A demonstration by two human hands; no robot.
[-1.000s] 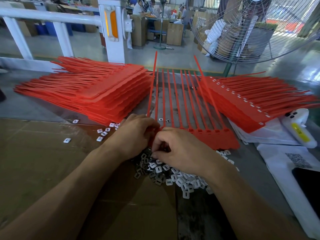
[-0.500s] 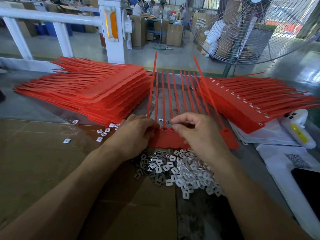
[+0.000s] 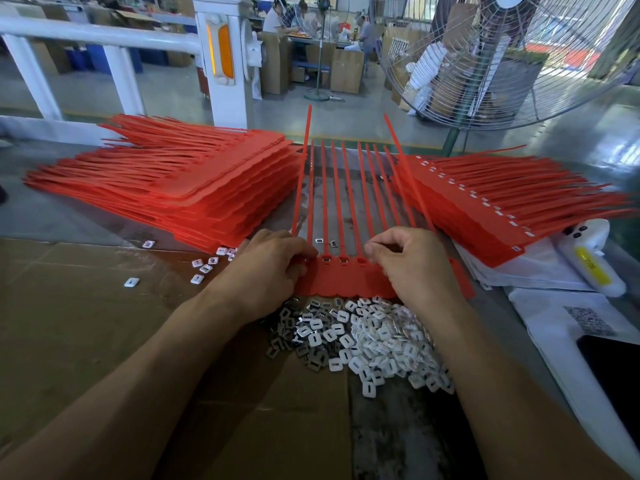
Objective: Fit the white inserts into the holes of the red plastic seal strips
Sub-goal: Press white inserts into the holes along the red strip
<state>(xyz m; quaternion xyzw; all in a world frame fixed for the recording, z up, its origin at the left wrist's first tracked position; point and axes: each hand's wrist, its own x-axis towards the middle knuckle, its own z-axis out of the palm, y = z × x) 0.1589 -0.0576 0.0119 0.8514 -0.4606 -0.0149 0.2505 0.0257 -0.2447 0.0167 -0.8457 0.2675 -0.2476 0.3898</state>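
Seal strip: the red sheet of joined strips (image 3: 349,280) lies flat on the desk (image 3: 86,216) between both hands, just above the pile of white inserts (image 3: 374,337).
Axis: tails run away from the person; the holes sit at the near end.
Left hand (image 3: 273,268): fingers curled, pinning the sheet's left end, likely to steady it.
Right hand (image 3: 412,265): fingertips pinched over a hole row; whether it carries an insert cannot be told.
Stacks: unfilled strips (image 3: 180,188) left, fitted ones (image 3: 502,209) right, apparently sorted.

Insert pile (image 3: 363,337) before strip (image 3: 346,282), seemingly touching.
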